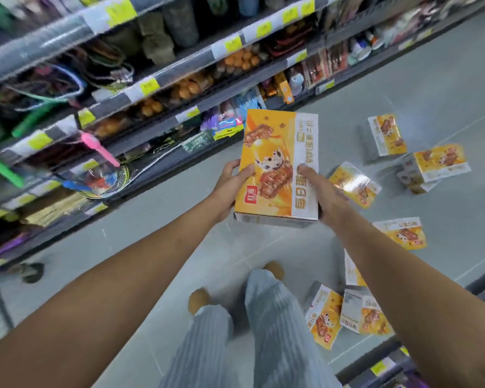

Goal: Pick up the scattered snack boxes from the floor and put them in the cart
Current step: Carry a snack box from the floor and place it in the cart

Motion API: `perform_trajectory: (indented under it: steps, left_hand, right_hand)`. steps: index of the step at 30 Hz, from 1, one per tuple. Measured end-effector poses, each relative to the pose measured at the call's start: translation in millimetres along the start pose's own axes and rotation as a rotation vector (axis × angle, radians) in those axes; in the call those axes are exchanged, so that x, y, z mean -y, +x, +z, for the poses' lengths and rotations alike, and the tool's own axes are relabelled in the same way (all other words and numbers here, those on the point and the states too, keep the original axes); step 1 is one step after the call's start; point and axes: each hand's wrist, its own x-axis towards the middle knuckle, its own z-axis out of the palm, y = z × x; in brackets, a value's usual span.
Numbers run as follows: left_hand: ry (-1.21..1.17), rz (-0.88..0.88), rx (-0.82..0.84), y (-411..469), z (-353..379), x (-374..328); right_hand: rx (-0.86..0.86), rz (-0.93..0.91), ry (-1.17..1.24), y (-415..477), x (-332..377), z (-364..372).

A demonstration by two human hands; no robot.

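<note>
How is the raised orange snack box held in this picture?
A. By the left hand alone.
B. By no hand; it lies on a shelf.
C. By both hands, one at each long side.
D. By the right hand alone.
C: the left hand and the right hand each hold one long side of the snack box, above the floor.

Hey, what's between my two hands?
An orange and white cardboard snack box, gripped at its sides by the left hand and right hand, in the head view.
</note>
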Motion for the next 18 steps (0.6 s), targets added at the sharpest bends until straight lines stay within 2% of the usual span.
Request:
perform_trajectory:
  steps: [6, 10, 13, 18]
  left_hand:
    - [-0.158, -0.049, -0.108, -48, -130, 13]
    - [-0.263, -0.025, -0.169, -99, -239, 38]
    - [-0.314, 0.004, -0.279, -135, -308, 54]
    - [-0.435, 0.102, -0.467, -196, -411, 85]
  right_hand:
    - [0.155, 0.006, -0.136, -16, -11, 123]
    - [0.228, 0.022, -0.239, -37, -44, 232]
    - [0.271, 0.022, -0.302, -54, -71, 309]
    - [0.439, 0.007, -0.415, -83, -106, 432]
